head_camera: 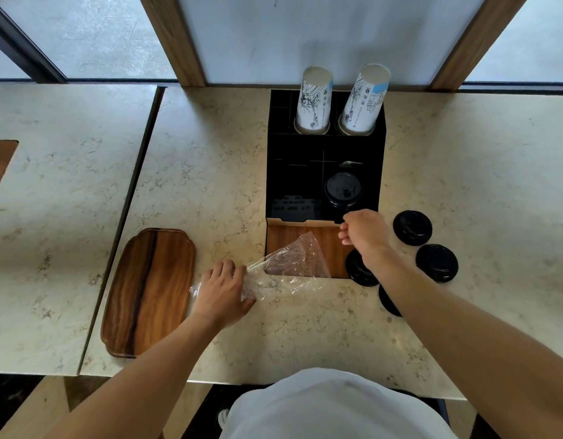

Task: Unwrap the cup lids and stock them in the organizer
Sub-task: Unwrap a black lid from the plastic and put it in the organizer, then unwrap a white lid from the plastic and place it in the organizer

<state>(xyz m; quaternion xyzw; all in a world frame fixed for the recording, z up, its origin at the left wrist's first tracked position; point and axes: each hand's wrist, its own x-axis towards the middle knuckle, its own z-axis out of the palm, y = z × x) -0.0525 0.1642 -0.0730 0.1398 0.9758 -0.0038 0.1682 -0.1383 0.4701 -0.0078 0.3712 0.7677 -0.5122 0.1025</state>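
A black organizer (pixel 293 172) stands on the marble counter with a stack of black cup lids (pixel 343 189) in its front right slot. My right hand (pixel 364 231) reaches to the base of that stack, fingers curled at the organizer's front edge; whether it holds a lid is hidden. My left hand (pixel 223 291) grips the crumpled clear plastic wrap (pixel 293 261) on the counter. Loose black lids lie to the right: one (pixel 412 228) by the organizer, one (pixel 437 263) nearer me, one (pixel 361 270) and another (pixel 388 301) partly under my right forearm.
Two stacks of printed paper cups (pixel 315 101) (pixel 364 101) stand upside down in the organizer's back slots. A wooden tray (pixel 150 291) lies left of my left hand. A wooden inset (pixel 283 237) shows in front of the organizer. A seam (pixel 140 172) divides the counter.
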